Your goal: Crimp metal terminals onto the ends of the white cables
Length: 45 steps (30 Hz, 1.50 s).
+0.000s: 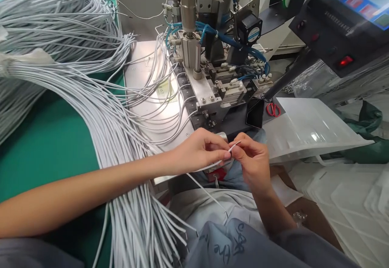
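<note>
My left hand [202,150] pinches a white cable [214,164] near its end, in front of the machine. Its fingertips meet those of my right hand [253,160], whose thumb and forefinger grip the same cable's end. A short thin tip of the cable sticks out above the right fingers. Under my left forearm runs a thick bundle of white cables [112,134], its loose ends fanned out near my lap. More cables curve from the bundle toward the row of slots along the machine's left side.
Beyond my hands stands a metal machine [205,88] with blue tubes. A black phone [255,112] and red scissors [273,109] lie right of it, near a translucent plastic sheet [316,128]. A control screen [358,1] hangs upper right. Another cable pile [60,21] covers the green mat [39,150].
</note>
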Each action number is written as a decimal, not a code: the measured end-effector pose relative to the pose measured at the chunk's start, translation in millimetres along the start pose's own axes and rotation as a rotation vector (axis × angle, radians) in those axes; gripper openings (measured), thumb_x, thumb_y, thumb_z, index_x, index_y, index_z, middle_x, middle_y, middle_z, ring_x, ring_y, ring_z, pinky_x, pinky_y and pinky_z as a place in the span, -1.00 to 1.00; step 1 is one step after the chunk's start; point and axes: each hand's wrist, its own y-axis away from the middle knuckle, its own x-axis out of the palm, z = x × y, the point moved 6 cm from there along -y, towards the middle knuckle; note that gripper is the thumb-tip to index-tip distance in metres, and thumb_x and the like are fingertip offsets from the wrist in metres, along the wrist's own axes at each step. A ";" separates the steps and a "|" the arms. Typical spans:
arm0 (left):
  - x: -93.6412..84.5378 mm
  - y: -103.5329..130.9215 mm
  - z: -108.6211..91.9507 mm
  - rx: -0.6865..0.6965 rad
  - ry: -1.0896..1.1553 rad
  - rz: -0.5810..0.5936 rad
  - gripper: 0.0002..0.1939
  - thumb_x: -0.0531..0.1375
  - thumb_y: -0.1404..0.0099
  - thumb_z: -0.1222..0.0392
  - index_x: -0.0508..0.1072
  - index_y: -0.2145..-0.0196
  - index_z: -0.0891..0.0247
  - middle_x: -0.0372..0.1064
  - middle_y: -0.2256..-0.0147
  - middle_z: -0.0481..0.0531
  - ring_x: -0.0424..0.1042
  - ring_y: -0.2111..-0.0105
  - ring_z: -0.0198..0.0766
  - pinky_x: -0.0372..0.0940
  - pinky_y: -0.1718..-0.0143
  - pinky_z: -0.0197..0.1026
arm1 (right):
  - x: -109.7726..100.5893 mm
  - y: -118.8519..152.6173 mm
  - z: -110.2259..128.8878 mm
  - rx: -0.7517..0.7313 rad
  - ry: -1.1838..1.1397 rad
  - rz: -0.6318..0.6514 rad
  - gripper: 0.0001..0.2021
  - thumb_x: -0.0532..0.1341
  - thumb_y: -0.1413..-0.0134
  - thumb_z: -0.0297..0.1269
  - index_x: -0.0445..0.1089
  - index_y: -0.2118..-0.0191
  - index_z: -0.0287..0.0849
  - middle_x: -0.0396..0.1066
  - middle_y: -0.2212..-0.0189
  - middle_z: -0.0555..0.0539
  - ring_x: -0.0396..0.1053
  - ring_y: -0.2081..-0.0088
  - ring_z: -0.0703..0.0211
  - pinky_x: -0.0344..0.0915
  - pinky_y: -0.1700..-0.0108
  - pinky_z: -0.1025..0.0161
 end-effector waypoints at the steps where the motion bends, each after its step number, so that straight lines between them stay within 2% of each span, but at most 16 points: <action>1: -1.9 0.0 -1.7 0.024 -0.025 -0.031 -0.83 0.17 -0.21 0.24 0.50 0.43 0.41 0.33 0.56 -0.03 0.28 0.55 -0.42 0.17 0.55 -0.39 | -0.4 -0.4 2.9 -0.011 0.037 -0.004 -0.89 0.27 -0.03 -0.37 0.54 0.36 -0.03 0.33 0.48 0.04 0.27 0.44 0.33 0.21 0.45 0.35; 6: -10.7 1.5 -15.2 0.222 -0.257 -0.177 -0.89 0.21 -0.17 0.32 0.54 0.44 0.38 0.25 0.58 -0.09 0.19 0.58 -0.49 0.09 0.58 -0.43 | -4.3 -4.4 14.6 -0.029 0.263 -0.025 -0.89 0.26 -0.04 -0.37 0.55 0.36 -0.06 0.32 0.53 0.03 0.23 0.48 0.32 0.14 0.49 0.33; 12: -13.2 3.2 -18.2 0.350 -0.381 -0.250 -0.88 0.19 -0.20 0.31 0.51 0.45 0.37 0.25 0.58 -0.07 0.21 0.57 -0.47 0.12 0.56 -0.40 | -1.2 -8.1 15.1 -0.017 0.303 -0.048 -0.91 0.26 -0.03 -0.35 0.53 0.41 -0.12 0.32 0.56 0.04 0.21 0.51 0.34 0.13 0.49 0.33; 17: -14.6 6.6 -18.1 0.461 -0.484 -0.302 -0.88 0.17 -0.23 0.30 0.47 0.45 0.33 0.25 0.58 -0.07 0.20 0.57 -0.45 0.13 0.55 -0.39 | 3.6 -5.3 20.9 -0.082 0.389 -0.095 -0.90 0.24 -0.04 -0.37 0.50 0.44 -0.16 0.27 0.60 0.06 0.18 0.53 0.35 0.09 0.53 0.35; 20: -13.1 9.1 -18.6 0.539 -0.623 -0.302 -0.84 0.11 -0.28 0.32 0.48 0.41 0.31 0.25 0.55 -0.05 0.22 0.55 -0.44 0.12 0.55 -0.38 | 2.9 -7.8 25.7 -0.084 0.471 -0.050 -0.88 0.23 -0.03 -0.37 0.48 0.48 -0.20 0.21 0.63 0.07 0.10 0.58 0.38 0.01 0.59 0.36; 24: -10.8 9.8 -17.1 0.537 -0.785 -0.292 -0.78 0.06 -0.29 0.35 0.46 0.44 0.31 0.24 0.53 -0.03 0.20 0.54 -0.43 0.08 0.55 -0.35 | 1.6 -17.0 23.9 0.005 0.491 0.094 -0.85 0.24 0.00 -0.36 0.46 0.54 -0.21 0.09 0.68 0.10 -0.01 0.62 0.41 -0.05 0.61 0.36; 27: -13.3 8.9 -16.1 0.459 -0.708 -0.319 -0.81 0.08 -0.27 0.33 0.43 0.48 0.30 0.24 0.54 -0.06 0.20 0.54 -0.43 0.10 0.53 -0.36 | 1.9 -21.0 21.2 0.004 0.429 0.094 -0.85 0.25 0.03 -0.36 0.45 0.57 -0.21 0.01 0.69 0.11 -0.04 0.63 0.41 -0.06 0.60 0.35; 32: -13.9 8.6 -17.3 0.407 -0.611 -0.340 -0.78 0.15 -0.20 0.34 0.31 0.59 0.31 0.15 0.59 -0.11 0.15 0.57 -0.46 0.08 0.53 -0.38 | 7.9 -11.3 14.1 -0.113 0.394 -0.063 -0.86 0.23 -0.01 -0.35 0.48 0.51 -0.18 0.06 0.67 0.09 0.02 0.61 0.37 -0.06 0.60 0.33; 35: -13.9 9.4 -17.6 0.442 -0.651 -0.341 -0.76 0.13 -0.23 0.33 0.29 0.59 0.30 0.13 0.58 -0.11 0.14 0.57 -0.46 0.07 0.54 -0.38 | 12.6 1.3 19.8 -0.310 0.606 -0.181 -0.89 0.21 -0.04 -0.40 0.50 0.40 -0.16 0.11 0.66 0.07 0.03 0.61 0.36 -0.04 0.59 0.31; 37: -12.3 10.3 -17.8 0.496 -0.755 -0.321 -0.77 0.08 -0.26 0.35 0.32 0.56 0.30 0.14 0.56 -0.09 0.13 0.56 -0.45 0.05 0.54 -0.37 | 15.8 6.1 25.9 -0.422 0.763 -0.204 -0.89 0.20 -0.04 -0.43 0.49 0.38 -0.18 0.11 0.66 0.07 0.01 0.62 0.36 -0.04 0.58 0.30; 39: -9.3 11.9 -18.5 0.570 -0.945 -0.309 -0.77 0.03 -0.26 0.39 0.34 0.53 0.31 0.14 0.55 -0.07 0.11 0.56 -0.42 0.00 0.56 -0.33 | 16.0 2.4 28.5 -0.417 0.852 -0.142 -0.88 0.18 -0.04 -0.43 0.46 0.44 -0.19 0.07 0.67 0.08 -0.02 0.62 0.37 -0.04 0.57 0.30; 42: -4.9 13.1 -17.7 0.641 -1.201 -0.294 -0.76 -0.02 -0.21 0.46 0.36 0.50 0.31 0.14 0.53 -0.03 0.07 0.55 -0.37 -0.03 0.55 -0.28 | 10.1 -14.5 24.7 -0.225 0.808 0.063 -0.80 0.17 -0.04 -0.39 0.35 0.57 -0.20 0.00 0.68 0.10 -0.04 0.62 0.39 -0.05 0.56 0.31; 45: -5.8 10.7 -15.0 0.599 -1.170 -0.272 -0.75 -0.03 -0.21 0.47 0.39 0.47 0.31 0.16 0.51 -0.02 0.11 0.53 -0.36 0.01 0.53 -0.29 | 5.1 -27.8 14.7 0.012 0.637 0.254 -0.73 0.17 -0.02 -0.35 0.24 0.65 -0.20 -0.03 0.69 0.12 -0.06 0.62 0.40 -0.09 0.58 0.33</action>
